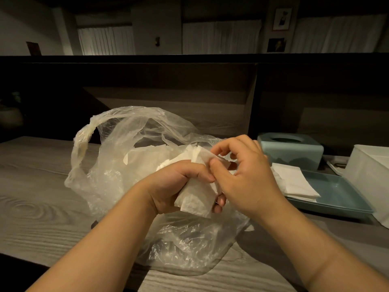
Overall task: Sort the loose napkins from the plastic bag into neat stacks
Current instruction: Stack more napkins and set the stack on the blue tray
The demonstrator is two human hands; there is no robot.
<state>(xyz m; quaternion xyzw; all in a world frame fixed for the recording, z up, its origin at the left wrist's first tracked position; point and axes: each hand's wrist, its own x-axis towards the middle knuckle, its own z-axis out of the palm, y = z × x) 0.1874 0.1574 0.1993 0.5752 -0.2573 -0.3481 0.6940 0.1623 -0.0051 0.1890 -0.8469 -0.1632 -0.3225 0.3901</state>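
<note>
Over the desk (37, 175), left to centre, lies the plastic bag (126, 165), mouth up, w/ loose napkins (147, 154) still inside. Left hand (176, 184) grips a bunch of napkins (195, 199) above the bag. Right hand (244, 173) pinches the bunch's top corner, so it's the nearer hand. Next move, I'd judge, goes right: napkin stack (294, 182) on the blue tray (341, 197) sits just beside the right hand.

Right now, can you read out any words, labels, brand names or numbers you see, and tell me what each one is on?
No readable text in this view.
Plastic bag: clear, no print visible.
Napkins: plain white.
Blue tissue box: no label showing.
Framed pictures on the far wall: too small and dim to read.
</note>
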